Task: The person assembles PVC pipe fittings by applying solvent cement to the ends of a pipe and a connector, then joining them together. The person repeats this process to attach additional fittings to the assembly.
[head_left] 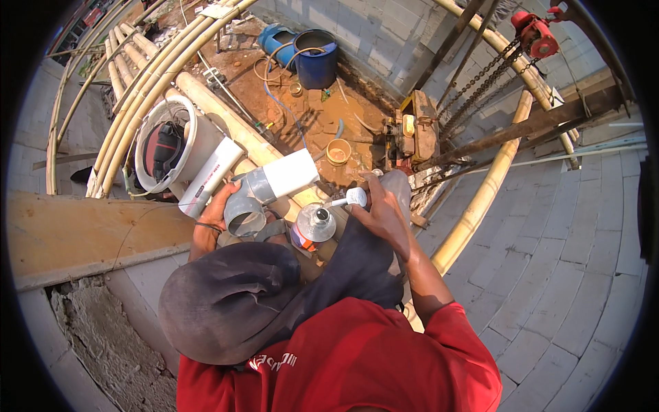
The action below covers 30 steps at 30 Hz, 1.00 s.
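Note:
My left hand (217,207) is wrapped round a grey pipe fitting (257,189) whose open socket faces me. A short white pipe (292,174) sits in its other end. Beside that hand is another white pipe (211,177) with red marking; whether it joins the fitting I cannot tell. My right hand (386,211) grips a round white cap with a pale stem (355,197), which points left above a silver-topped can (314,224). The can's small mouth is uncovered, and it stands between my legs, close to the fitting.
A white bucket (184,110) holding a dark red-and-black tool stands left. Bamboo poles (220,113) cross ahead; muddy ground (343,123) lies below with blue drums (316,60), a hose and a small tub. A red chain hoist (535,34) hangs right, above rusty machinery (417,127).

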{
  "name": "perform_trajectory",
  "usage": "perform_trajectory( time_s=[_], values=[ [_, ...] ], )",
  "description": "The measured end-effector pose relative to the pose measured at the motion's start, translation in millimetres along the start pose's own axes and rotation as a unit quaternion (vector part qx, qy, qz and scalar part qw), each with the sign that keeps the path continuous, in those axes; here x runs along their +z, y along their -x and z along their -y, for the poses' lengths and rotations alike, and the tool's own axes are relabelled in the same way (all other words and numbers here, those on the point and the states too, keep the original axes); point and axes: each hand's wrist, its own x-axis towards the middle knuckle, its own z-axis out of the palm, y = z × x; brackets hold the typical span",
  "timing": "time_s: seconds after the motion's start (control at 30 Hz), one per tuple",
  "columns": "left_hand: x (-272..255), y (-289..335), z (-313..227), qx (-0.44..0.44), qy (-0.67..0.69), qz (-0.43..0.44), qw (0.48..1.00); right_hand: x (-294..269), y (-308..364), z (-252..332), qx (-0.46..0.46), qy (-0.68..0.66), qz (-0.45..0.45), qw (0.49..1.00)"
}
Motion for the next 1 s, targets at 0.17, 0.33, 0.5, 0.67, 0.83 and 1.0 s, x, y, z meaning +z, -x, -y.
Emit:
perform_trajectory(
  time_s=[0.17,0.33,0.5,0.67,0.83,1.0],
  values=[
    [-2,-3,3,-0.038,0.041,0.014,0.998,-3,-14,29,-0.075,-0.043,-0.124,0.988],
    [6,-8,6,-0.056,0.085,0.032,0.994,20,-22,12,-0.137,-0.005,-0.206,0.969],
    [2,-7,10,-0.063,0.117,0.029,0.991,36,-18,-6,-0.114,-0.032,-0.202,0.972],
    [3,-13,12,-0.047,0.11,0.031,0.992,35,-35,0,-0.152,0.06,-0.237,0.958],
    [-4,-21,19,0.108,-0.127,0.113,0.98,15,-53,19,-0.218,0.066,-0.269,0.936],
    [2,-16,16,0.2,-0.228,0.082,0.95,20,-52,7,-0.179,0.04,-0.256,0.949]
  ],
)
